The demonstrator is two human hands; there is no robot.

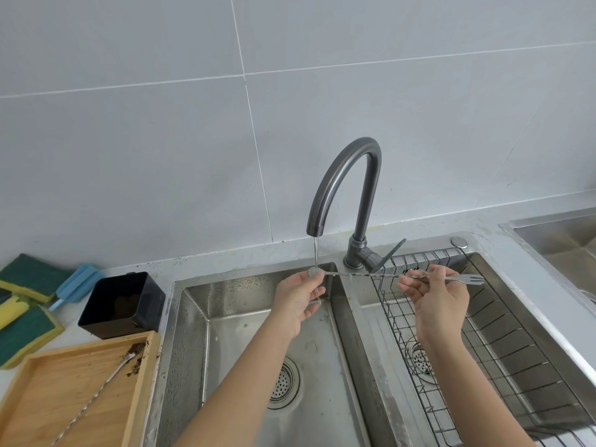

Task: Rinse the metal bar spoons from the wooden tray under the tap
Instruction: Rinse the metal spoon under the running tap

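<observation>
The bar spoon [364, 275] is gripped by both hands, left hand [300, 301] and right hand [438, 298], bowl under the tap [342, 188] stream (rinsing step); the dirty spoon [100, 385] on the wooden tray [142, 391] is judged next.

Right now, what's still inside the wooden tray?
One bar spoon lies diagonally in the wooden tray, its bowl caked in brown residue. The tray's near end runs out of frame, unseen.
</observation>
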